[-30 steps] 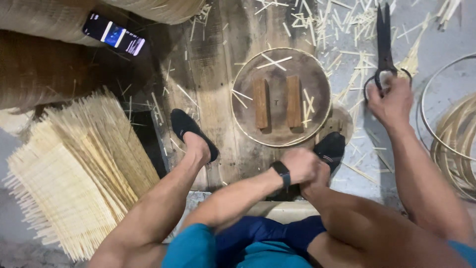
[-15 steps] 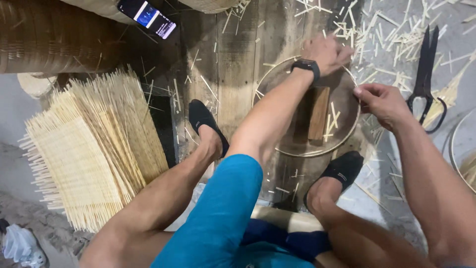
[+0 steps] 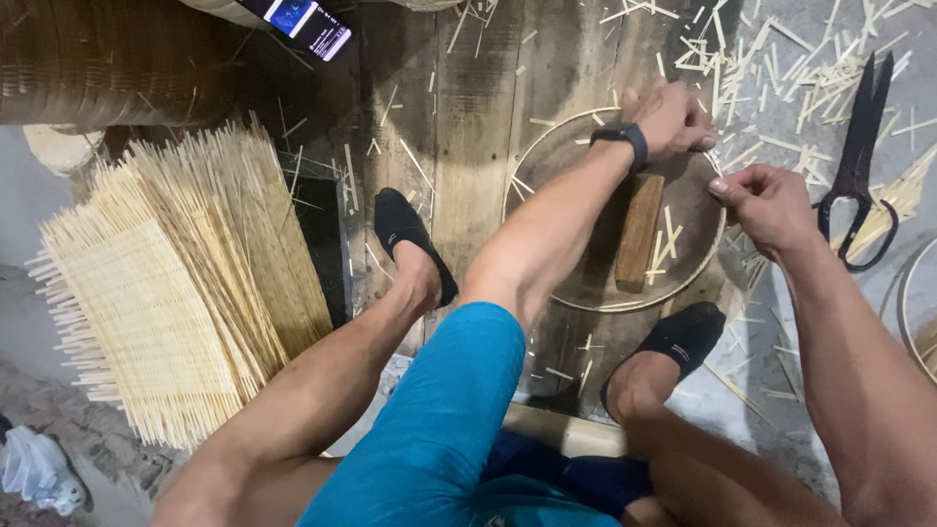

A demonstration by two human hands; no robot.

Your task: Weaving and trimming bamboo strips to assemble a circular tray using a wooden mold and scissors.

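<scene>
Head view, person seated, both feet on a dark wooden board (image 3: 468,117) that carries the work. A round shallow tray with a thin pale hoop rim (image 3: 517,181) lies on the board's right part, its right side reaching the board's right edge. Left hand (image 3: 673,117), with a black wristband, reaches across the body to the tray's far rim; fingers are curled over something there, but what they close on is hidden, so the grip cannot be told. Right hand (image 3: 766,205) sits at the tray's right rim, thumb and fingers pinched narrow, seemingly on the hoop or a thin sliver at the rim; too small to say which. One wooden block (image 3: 639,232) lies inside the tray, upright along its length, just below the left hand and not touched; short splints are scattered round it. Black scissors (image 3: 859,156) lie on the grey floor off the board's right edge, unheld, among many cut bamboo slivers. A stack of woven bamboo mats (image 3: 166,303) lies off the board's left edge, a phone (image 3: 298,21) near the far left corner. Judgement: rim still being handled, no mat in the tray; early to mid stage.
</scene>
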